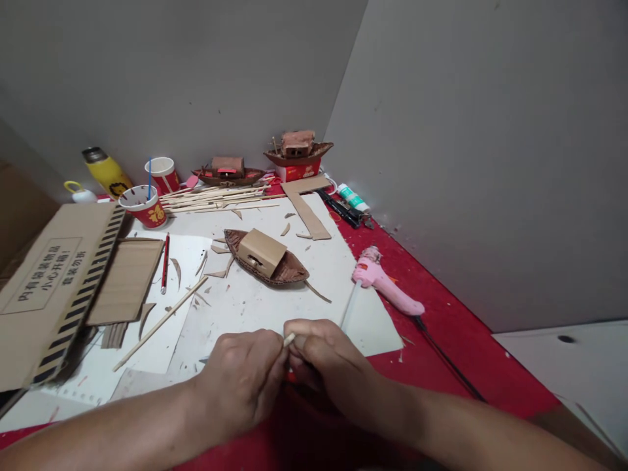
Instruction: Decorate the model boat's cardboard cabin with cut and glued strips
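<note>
Both my hands meet at the near edge of the table. My left hand (245, 376) is closed and pinches the end of a small wooden stick (289, 339). My right hand (326, 366) is closed too, fingers curled against the same stick; something red shows under it, too hidden to name. Beyond them, on white paper (255, 304), lies a brown cardboard boat (267, 258) with a box cabin on it. A pink glue gun (387, 284) lies to the right on the red cloth, its white glue stick pointing toward my hands.
A cardboard box (53, 281) and cardboard sheets lie at left, with a long stick (161, 320) and a red pen (165, 261). Two paper cups (147, 206), a yellow bottle (105, 170), a bundle of sticks (216, 196) and two finished boats (297, 150) stand at the back by grey walls.
</note>
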A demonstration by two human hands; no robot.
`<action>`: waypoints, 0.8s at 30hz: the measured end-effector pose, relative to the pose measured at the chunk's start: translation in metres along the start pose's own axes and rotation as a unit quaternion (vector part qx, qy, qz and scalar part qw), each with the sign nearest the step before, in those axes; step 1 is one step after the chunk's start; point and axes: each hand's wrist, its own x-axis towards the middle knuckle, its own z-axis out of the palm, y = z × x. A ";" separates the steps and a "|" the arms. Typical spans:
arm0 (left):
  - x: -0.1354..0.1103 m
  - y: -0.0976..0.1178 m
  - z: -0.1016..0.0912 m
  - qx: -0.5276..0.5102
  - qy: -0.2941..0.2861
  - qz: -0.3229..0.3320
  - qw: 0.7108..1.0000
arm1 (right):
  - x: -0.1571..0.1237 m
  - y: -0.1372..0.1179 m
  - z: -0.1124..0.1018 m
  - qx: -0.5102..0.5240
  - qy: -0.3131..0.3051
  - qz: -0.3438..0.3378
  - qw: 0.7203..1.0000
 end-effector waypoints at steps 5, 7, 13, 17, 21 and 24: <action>0.000 0.004 -0.002 -0.027 0.008 -0.030 0.999 | 0.002 -0.008 0.000 0.075 -0.001 0.016 0.997; 0.000 0.006 -0.004 -0.107 -0.005 -0.088 0.990 | 0.003 -0.013 0.000 0.096 -0.004 0.018 0.995; -0.001 0.009 -0.007 -0.190 -0.062 -0.157 0.967 | 0.007 -0.015 0.000 0.046 0.003 -0.005 0.999; -0.002 0.006 -0.007 -0.132 -0.066 -0.153 0.977 | 0.008 -0.013 -0.003 0.009 0.005 -0.004 1.000; -0.005 0.003 -0.004 -0.031 -0.049 -0.096 0.994 | 0.006 -0.017 -0.003 -0.029 0.009 -0.015 0.999; -0.008 0.000 0.000 0.050 -0.044 -0.056 0.996 | 0.006 -0.017 0.000 -0.060 0.016 -0.020 0.998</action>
